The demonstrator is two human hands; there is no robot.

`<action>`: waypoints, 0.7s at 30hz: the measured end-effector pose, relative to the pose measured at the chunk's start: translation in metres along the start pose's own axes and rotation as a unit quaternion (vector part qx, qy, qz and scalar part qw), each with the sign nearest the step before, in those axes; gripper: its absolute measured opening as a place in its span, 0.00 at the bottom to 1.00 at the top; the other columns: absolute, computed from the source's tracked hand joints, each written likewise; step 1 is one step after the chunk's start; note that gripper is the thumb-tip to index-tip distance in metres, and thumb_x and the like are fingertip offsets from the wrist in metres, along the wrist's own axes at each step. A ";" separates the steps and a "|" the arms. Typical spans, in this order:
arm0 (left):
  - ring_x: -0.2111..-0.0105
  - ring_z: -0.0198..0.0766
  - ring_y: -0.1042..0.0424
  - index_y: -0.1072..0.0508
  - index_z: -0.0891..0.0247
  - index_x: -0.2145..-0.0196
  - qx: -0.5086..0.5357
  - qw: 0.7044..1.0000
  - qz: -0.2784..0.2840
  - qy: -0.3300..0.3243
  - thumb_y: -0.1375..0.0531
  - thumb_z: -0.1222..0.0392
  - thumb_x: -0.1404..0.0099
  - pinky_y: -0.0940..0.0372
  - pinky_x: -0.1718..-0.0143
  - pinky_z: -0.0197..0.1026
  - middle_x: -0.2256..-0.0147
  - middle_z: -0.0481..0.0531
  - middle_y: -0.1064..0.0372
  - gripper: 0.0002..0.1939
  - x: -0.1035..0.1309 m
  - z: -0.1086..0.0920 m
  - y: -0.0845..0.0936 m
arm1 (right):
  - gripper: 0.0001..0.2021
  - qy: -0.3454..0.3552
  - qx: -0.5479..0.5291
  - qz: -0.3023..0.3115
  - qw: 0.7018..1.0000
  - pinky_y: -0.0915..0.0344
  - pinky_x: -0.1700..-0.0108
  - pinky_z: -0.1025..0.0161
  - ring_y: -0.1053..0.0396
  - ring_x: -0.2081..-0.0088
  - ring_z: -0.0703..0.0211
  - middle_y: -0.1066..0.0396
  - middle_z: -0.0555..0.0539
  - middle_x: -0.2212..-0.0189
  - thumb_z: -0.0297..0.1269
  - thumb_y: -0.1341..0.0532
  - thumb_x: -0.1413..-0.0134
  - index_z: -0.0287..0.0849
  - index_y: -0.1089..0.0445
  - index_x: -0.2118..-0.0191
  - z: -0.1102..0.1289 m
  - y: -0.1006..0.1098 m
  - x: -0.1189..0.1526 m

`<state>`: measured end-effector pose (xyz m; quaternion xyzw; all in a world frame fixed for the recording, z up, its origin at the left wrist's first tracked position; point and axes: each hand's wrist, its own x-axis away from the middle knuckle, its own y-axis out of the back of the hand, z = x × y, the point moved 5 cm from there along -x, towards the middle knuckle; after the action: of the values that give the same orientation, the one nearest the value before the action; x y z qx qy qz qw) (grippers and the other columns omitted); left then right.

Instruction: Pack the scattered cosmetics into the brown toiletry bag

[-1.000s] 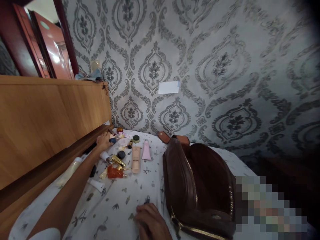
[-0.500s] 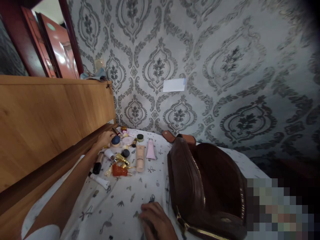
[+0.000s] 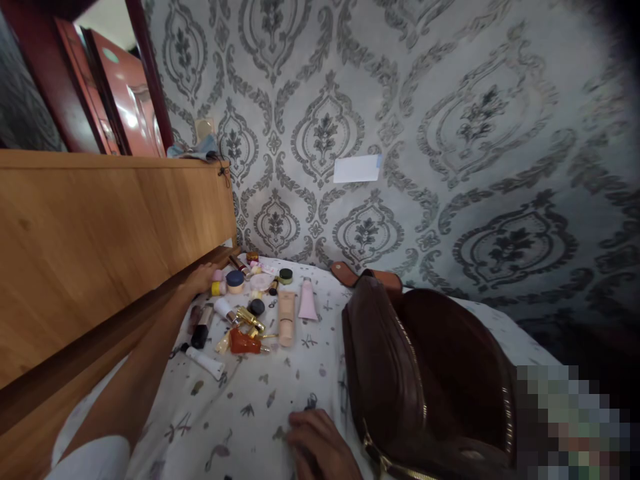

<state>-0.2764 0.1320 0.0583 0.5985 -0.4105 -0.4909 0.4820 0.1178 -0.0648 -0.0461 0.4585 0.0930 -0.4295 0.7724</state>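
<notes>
"Starting with the head view, where is your left hand [image 3: 201, 278]?"

"Stretched out beside the wooden panel [image 3: 115, 227], right next to the pink-and-yellow container [image 3: 216, 287]. My fingertips are hidden, so I can't tell how far open that grip is, or whether it has hold of anything."

"What lies around it?"

"A blue-lidded jar [image 3: 235, 282] stands just right of the container. Closer to me are the black-capped bottle [image 3: 201, 333], the white tube [image 3: 205, 362] and the orange bottle [image 3: 244, 343]. Further right lie 2 more: the beige tube [image 3: 287, 319] and the pink tube [image 3: 307, 300]."

"And your right hand [image 3: 320, 441]?"

"Over the patterned sheet [image 3: 250, 433], near the brown bag [image 3: 385, 353], fingers loosely bent, thumb apart from them. The bag gapes wide."
</notes>
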 end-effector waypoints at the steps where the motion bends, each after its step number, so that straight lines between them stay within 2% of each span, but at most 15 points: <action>1: 0.49 0.49 0.30 0.27 0.59 0.52 -0.005 1.000 0.003 0.003 0.40 0.53 0.42 0.36 0.50 0.43 0.50 0.59 0.28 0.20 0.002 0.000 0.000 | 0.20 0.001 0.002 0.004 1.000 0.31 0.53 0.62 0.29 0.55 0.56 0.27 0.45 0.58 0.16 0.46 0.54 0.45 0.29 0.59 -0.001 -0.001 0.000; 4: 0.49 0.51 0.30 0.27 0.61 0.54 -0.022 1.000 0.005 0.018 0.43 0.53 0.38 0.35 0.52 0.45 0.50 0.61 0.29 0.17 0.008 0.003 0.002 | 0.21 -0.002 0.001 0.006 1.000 0.31 0.53 0.62 0.29 0.55 0.56 0.26 0.44 0.58 0.15 0.46 0.54 0.45 0.29 0.59 -0.002 -0.001 0.000; 9: 0.49 0.55 0.31 0.30 0.63 0.54 -0.033 0.998 -0.023 0.044 0.46 0.43 0.37 0.34 0.55 0.48 0.49 0.63 0.31 0.23 0.024 0.007 0.013 | 0.19 -0.002 -0.004 -0.014 1.000 0.30 0.54 0.61 0.29 0.56 0.56 0.26 0.44 0.59 0.16 0.45 0.53 0.44 0.29 0.60 0.007 0.006 -0.004; 13: 0.50 0.55 0.31 0.31 0.63 0.53 -0.025 0.997 -0.056 0.051 0.46 0.40 0.36 0.34 0.56 0.48 0.49 0.62 0.32 0.25 0.043 0.009 0.028 | 0.17 0.002 -0.011 -0.028 1.000 0.30 0.55 0.62 0.28 0.56 0.56 0.26 0.44 0.59 0.17 0.46 0.51 0.44 0.30 0.60 0.015 0.012 -0.007; 17: 0.50 0.51 0.30 0.31 0.61 0.51 0.007 0.996 -0.077 0.032 0.44 0.45 0.37 0.35 0.54 0.45 0.51 0.58 0.31 0.22 0.062 0.006 0.038 | 0.17 -0.009 -0.018 -0.028 0.999 0.30 0.52 0.59 0.29 0.54 0.55 0.27 0.43 0.57 0.18 0.46 0.48 0.44 0.30 0.57 0.023 0.016 -0.008; 21: 0.53 0.44 0.30 0.32 0.61 0.48 0.053 0.995 -0.083 -0.016 0.41 0.50 0.38 0.35 0.54 0.41 0.51 0.53 0.30 0.23 0.083 -0.011 0.042 | 0.13 -0.028 -0.023 -0.021 0.999 0.30 0.55 0.59 0.29 0.56 0.55 0.27 0.43 0.59 0.20 0.46 0.46 0.43 0.30 0.61 0.029 0.018 -0.010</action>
<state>-0.2510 0.0452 0.0837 0.6473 -0.3930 -0.5159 0.4006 0.1182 -0.0775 -0.0128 0.4260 0.0906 -0.4565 0.7758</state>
